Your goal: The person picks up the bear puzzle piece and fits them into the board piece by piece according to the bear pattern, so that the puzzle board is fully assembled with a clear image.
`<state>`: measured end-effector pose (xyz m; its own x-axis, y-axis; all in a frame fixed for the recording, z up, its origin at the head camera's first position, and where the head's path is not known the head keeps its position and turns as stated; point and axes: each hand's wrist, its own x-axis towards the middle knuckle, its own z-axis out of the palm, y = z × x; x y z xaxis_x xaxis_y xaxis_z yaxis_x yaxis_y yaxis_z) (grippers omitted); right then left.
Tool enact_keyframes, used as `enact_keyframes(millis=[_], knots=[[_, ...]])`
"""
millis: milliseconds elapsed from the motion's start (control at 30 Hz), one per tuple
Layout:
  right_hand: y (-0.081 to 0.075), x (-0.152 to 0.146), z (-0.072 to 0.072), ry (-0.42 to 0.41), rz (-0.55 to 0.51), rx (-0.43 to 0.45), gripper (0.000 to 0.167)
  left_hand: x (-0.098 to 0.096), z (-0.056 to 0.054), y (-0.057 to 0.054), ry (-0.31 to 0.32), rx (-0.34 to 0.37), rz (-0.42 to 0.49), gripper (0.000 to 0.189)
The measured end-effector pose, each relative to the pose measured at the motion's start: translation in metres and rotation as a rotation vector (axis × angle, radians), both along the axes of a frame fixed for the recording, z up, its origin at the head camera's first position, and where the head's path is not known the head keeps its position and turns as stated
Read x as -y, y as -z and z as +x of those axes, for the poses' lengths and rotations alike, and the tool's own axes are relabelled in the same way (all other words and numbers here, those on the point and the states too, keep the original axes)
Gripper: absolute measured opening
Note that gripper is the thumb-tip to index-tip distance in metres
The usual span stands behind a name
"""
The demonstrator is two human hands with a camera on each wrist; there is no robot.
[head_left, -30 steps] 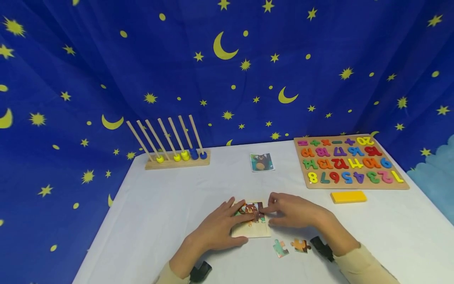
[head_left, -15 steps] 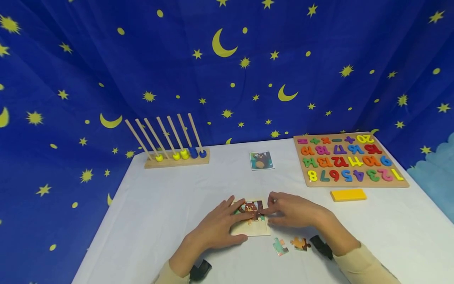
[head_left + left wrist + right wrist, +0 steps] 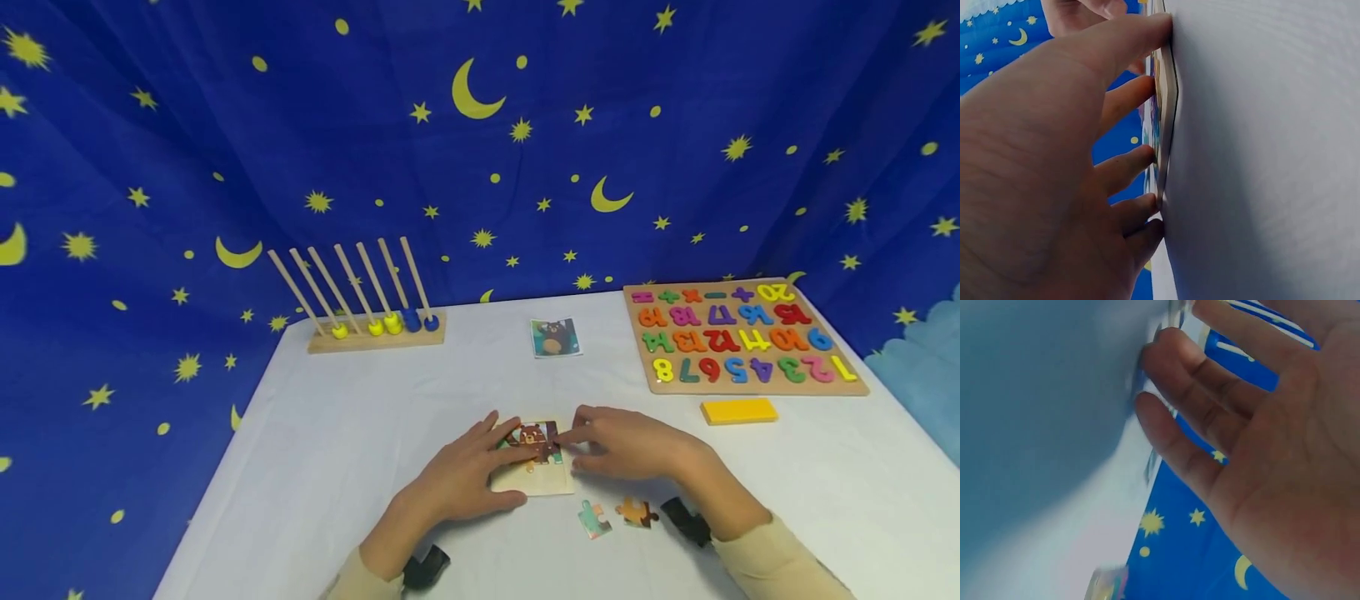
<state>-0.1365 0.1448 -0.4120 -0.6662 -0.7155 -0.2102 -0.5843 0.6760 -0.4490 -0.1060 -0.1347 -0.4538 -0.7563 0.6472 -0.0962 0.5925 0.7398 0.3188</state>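
Some puzzle pieces point(image 3: 533, 435) in tray point(image 3: 549, 481)

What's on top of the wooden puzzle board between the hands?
Bear-picture pieces lie across the upper part of the wooden puzzle board; its visible lower part is mostly bare wood. The left hand covers part of the left side, so anything beneath it is hidden.

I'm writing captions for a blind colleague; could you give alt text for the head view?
A person's left hand rests on a partly filled bear puzzle, the right hand at its right edge, with two loose pieces nearby on a white table. Beyond are a peg abacus, bear card, number board and yellow block, before a blue starry curtain.
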Motion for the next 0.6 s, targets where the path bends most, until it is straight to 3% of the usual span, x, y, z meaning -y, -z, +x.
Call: enact_keyframes(millis=[267,433,600], knots=[[-0.002,-0.04,-0.003,0.163,0.007,0.082,0.039,-0.009,-0.006,-0.003,-0.01,0.024,0.0,0.062],[0.001,-0.067,0.004,0.216,-0.027,0.155,0.032,-0.017,-0.014,-0.005,0.021,-0.059,-0.026,0.063],[0.006,-0.093,0.023,0.228,-0.057,0.282,0.03,-0.021,-0.019,-0.002,0.034,-0.129,-0.042,0.066]])
